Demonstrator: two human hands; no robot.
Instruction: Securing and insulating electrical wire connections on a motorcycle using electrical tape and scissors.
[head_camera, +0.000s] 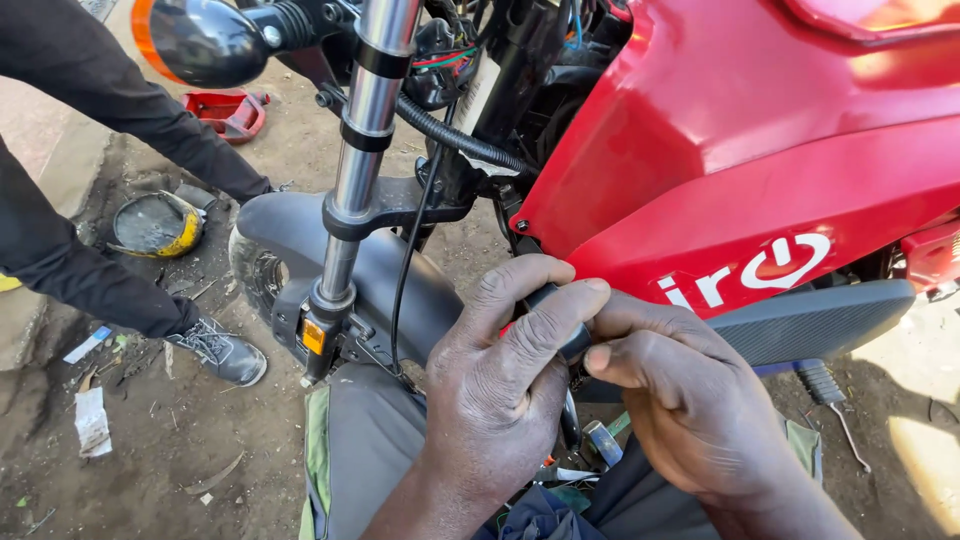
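Observation:
My left hand (505, 380) wraps around a small dark part (575, 343) just below the red motorcycle fairing (760, 150). My right hand (680, 395) meets it from the right, its fingertips pinching the same dark part. What the part is cannot be told; my fingers cover most of it. A chrome fork tube (362, 150) and a grey front mudguard (300, 225) stand to the left of my hands. A black cable (405, 290) runs down beside the fork.
Another person's dark-trousered legs and a grey sneaker (222, 350) stand at the left on the dirt. A black-and-yellow bowl (155, 225), a red plastic piece (230, 110), a footpeg (822, 380) and scraps of litter lie around.

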